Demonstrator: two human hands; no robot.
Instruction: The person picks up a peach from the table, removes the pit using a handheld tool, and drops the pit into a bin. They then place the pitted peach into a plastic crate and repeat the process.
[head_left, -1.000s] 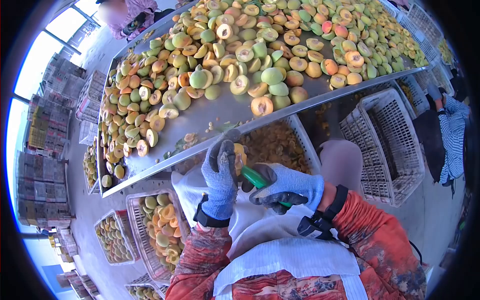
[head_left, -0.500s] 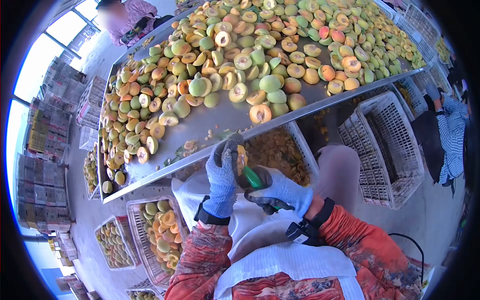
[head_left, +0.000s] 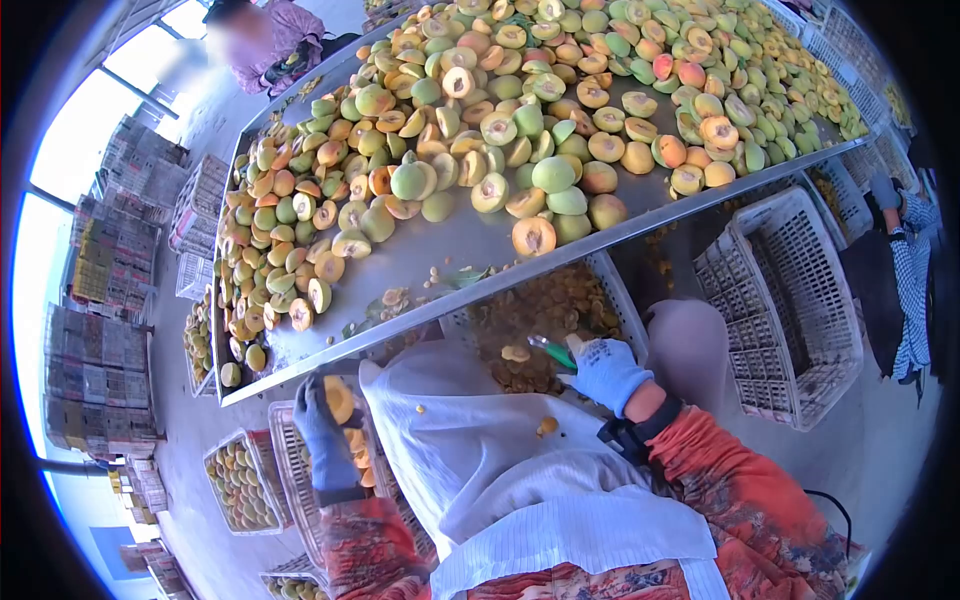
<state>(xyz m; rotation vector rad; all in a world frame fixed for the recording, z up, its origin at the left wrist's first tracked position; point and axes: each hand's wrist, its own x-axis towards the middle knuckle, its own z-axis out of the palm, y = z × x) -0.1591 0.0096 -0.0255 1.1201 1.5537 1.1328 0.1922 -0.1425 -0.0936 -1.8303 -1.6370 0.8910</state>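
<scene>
Green-handled tool [head_left: 553, 351], fruit half [head_left: 339, 400]

Left hand [head_left: 322, 437] is pinching the fruit half over a slotted crate [head_left: 287, 455]; right hand [head_left: 608, 375] is clasping the tool. Apparently the half is being put aside, calling for a loosened left grip.

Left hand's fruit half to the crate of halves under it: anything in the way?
Nothing visible. The fruit half at the left hand shows over the crate; hand and sleeve hide part of the crate, so that part can't be checked.
</scene>
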